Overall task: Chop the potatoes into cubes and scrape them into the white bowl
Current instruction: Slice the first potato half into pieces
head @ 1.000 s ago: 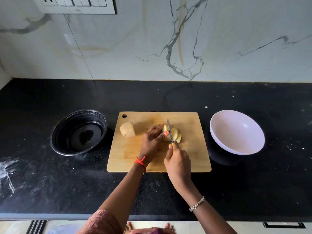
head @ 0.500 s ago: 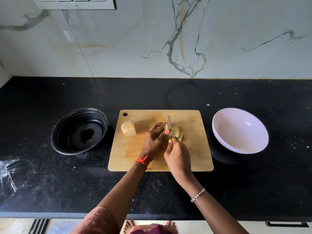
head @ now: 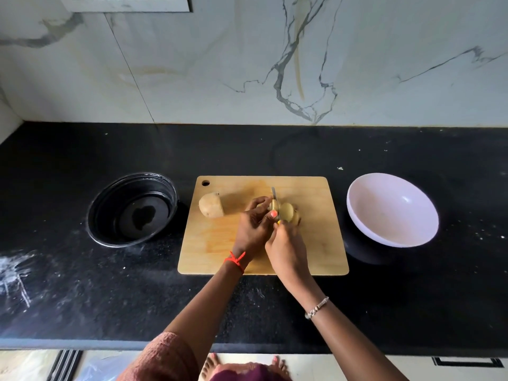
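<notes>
- Worktop (head: pixel 55 270) space towards the left end is taken by a black bowl (head: pixel 132 210), set just beside the cutting board (head: pixel 316 243) at the middle.
- Near the board's far-left corner a potato half (head: pixel 211 205) is laid, its flat end apparently turned right and its long axis judged to run left to right.
- At the board's centre the sliced potato (head: pixel 287 213) is steadied by the left hand (head: pixel 253 229), whose fingers are curled onto it; the cut slices are leaned rightward.
- The knife (head: pixel 274 195) is gripped by the right hand (head: pixel 286 248), with the blade pointed at the board's far edge, across the potato's long axis.
- Slicing is judged to be the step in hand; next, the slices need to be cross-cut into cubes.
- The white bowl (head: pixel 391 210) is stood off the board's right edge; no cubes are seen in it.
</notes>
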